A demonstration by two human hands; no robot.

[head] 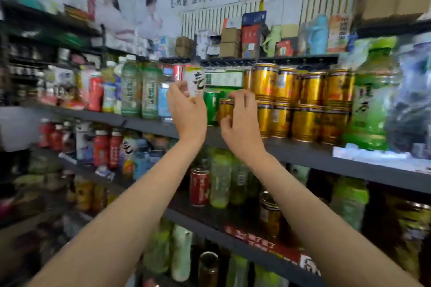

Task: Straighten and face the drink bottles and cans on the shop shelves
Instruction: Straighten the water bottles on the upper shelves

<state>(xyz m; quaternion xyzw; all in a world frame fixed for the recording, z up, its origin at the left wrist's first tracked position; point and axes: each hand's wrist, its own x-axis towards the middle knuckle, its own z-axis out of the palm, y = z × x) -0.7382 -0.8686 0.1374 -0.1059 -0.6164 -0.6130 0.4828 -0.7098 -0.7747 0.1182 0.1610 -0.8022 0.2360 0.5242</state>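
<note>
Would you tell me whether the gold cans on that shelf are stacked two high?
Yes, the gold cans stand in two tiers, one row directly on top of another, right of the right hand.

Both my bare forearms raised and extended forward, my left hand [186, 109] lifted with fingers curled and thumb apart, my right hand [240, 121] just beside it, back toward me, fingers bent at the knuckles

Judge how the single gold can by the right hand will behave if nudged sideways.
The gold can looks rigid metal, so it likely slides without denting. Upright and fairly short, it probably resists tipping. If it toppled, its round body could roll along the shelf.
</note>
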